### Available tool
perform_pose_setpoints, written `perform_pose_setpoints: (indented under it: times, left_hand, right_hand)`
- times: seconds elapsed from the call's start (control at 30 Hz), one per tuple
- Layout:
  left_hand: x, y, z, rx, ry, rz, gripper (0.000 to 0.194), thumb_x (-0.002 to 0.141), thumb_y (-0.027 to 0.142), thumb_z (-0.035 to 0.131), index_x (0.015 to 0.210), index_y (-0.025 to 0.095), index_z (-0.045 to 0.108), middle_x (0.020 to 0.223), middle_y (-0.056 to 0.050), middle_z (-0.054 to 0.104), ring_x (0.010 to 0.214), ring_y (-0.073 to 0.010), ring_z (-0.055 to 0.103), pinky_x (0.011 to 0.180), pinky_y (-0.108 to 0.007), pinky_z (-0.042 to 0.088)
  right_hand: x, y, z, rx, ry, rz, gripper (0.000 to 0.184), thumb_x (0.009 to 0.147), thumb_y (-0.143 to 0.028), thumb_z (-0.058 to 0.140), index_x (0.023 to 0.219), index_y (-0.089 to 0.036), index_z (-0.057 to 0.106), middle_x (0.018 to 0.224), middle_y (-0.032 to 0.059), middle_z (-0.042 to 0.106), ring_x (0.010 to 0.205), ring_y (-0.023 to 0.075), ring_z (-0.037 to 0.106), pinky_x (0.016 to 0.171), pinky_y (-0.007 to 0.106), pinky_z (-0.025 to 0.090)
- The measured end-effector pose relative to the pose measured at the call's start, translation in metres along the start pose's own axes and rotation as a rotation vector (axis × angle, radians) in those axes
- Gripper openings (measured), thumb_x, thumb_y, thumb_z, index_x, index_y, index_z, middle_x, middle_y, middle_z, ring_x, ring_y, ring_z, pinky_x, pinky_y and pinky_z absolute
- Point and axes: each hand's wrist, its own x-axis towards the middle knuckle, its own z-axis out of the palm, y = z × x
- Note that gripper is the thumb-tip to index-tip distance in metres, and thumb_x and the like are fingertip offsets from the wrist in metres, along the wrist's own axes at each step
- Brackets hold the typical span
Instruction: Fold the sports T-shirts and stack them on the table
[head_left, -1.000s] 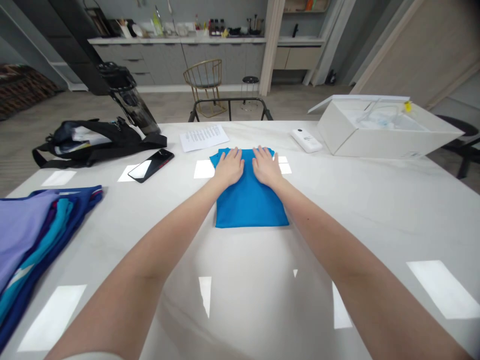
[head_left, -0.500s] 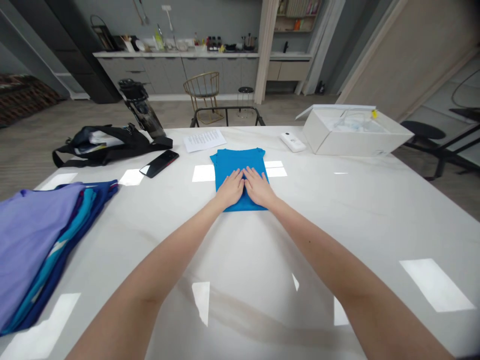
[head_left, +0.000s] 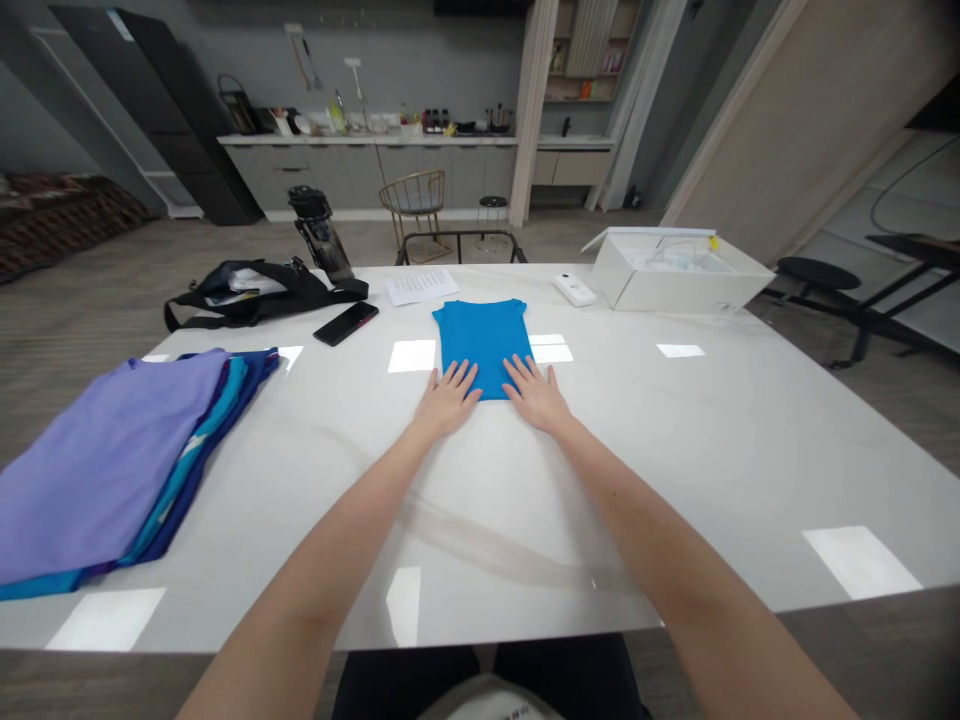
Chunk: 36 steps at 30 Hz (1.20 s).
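Upon the white table [head_left: 750,450] we record a garment pile [head_left: 112,460] at its left, a white box [head_left: 664,290] by its far edge, and a folded blue garment [head_left: 484,335] mid-table; our left hand [head_left: 448,398] and right hand [head_left: 538,396] touch this, fingers spread, grasping nothing.

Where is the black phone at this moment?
In the head view, the black phone lies on the white table, just nearer the camera than the black bag and left of the blue garment.
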Motion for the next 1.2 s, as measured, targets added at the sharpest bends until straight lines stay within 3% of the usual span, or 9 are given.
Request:
perform_pose_setpoints:
  times: [0.13, 0.37, 0.53, 0.63, 0.83, 1.2]
  left_hand:
    - [-0.028, 0.005, -0.003, 0.003, -0.046, 0.076, 0.067, 0.105, 0.059, 0.023, 0.165, 0.029, 0.024, 0.172, -0.002, 0.021, 0.160, -0.0243, 0.015, 0.130, -0.055, 0.008]
    - [-0.066, 0.011, -0.010, 0.009, -0.052, -0.110, 0.063, 0.107, 0.049, 0.026, 0.163, 0.023, 0.031, 0.170, -0.011, 0.027, 0.157, -0.0291, 0.026, 0.127, -0.060, 0.015]
    - [-0.060, 0.018, -0.020, 0.087, 0.074, -0.137, 0.047, 0.105, 0.026, 0.033, 0.148, 0.023, 0.051, 0.152, -0.013, 0.056, 0.138, -0.0281, 0.053, 0.122, -0.054, 0.028]
    - [-0.051, 0.014, -0.022, 0.193, 0.097, -0.141, 0.037, 0.103, 0.021, 0.038, 0.128, 0.021, 0.064, 0.132, -0.013, 0.067, 0.122, -0.0285, 0.061, 0.112, -0.050, 0.038]
    - [-0.040, 0.003, -0.015, 0.313, 0.098, -0.142, 0.038, 0.099, 0.007, 0.033, 0.115, 0.018, 0.066, 0.117, -0.014, 0.067, 0.110, -0.0281, 0.062, 0.093, -0.043, 0.044]
    - [-0.060, 0.002, -0.014, 0.329, 0.144, -0.072, 0.036, 0.098, 0.004, 0.034, 0.115, 0.016, 0.064, 0.116, -0.015, 0.067, 0.111, -0.0282, 0.059, 0.091, -0.042, 0.040]
  right_hand:
    - [-0.026, -0.002, -0.001, -0.003, -0.043, -0.082, 0.063, 0.107, -0.058, 0.018, 0.165, -0.035, 0.028, 0.173, 0.0005, 0.018, 0.160, 0.0278, 0.012, 0.125, 0.064, 0.011]
    - [-0.054, -0.004, 0.001, 0.024, -0.001, 0.154, 0.066, 0.108, -0.051, 0.019, 0.163, -0.018, 0.033, 0.171, 0.0114, 0.025, 0.157, 0.0297, 0.024, 0.126, 0.056, 0.018]
    - [-0.061, -0.008, -0.012, -0.016, 0.154, 0.255, 0.048, 0.106, -0.032, 0.032, 0.146, -0.020, 0.055, 0.155, 0.0188, 0.049, 0.136, 0.0325, 0.049, 0.108, 0.050, 0.040]
    - [-0.062, -0.003, -0.017, -0.068, 0.175, 0.330, 0.040, 0.106, -0.027, 0.036, 0.137, -0.023, 0.061, 0.137, 0.0178, 0.060, 0.121, 0.0314, 0.056, 0.098, 0.048, 0.042]
    - [-0.058, 0.012, -0.011, -0.002, 0.111, 0.240, 0.035, 0.109, -0.029, 0.035, 0.131, -0.030, 0.062, 0.123, 0.0110, 0.063, 0.111, 0.0257, 0.059, 0.090, 0.037, 0.040]
    - [-0.059, 0.014, -0.014, -0.005, 0.016, 0.195, 0.029, 0.108, -0.023, 0.032, 0.123, -0.022, 0.058, 0.121, 0.0105, 0.068, 0.107, 0.0255, 0.061, 0.083, 0.036, 0.039]
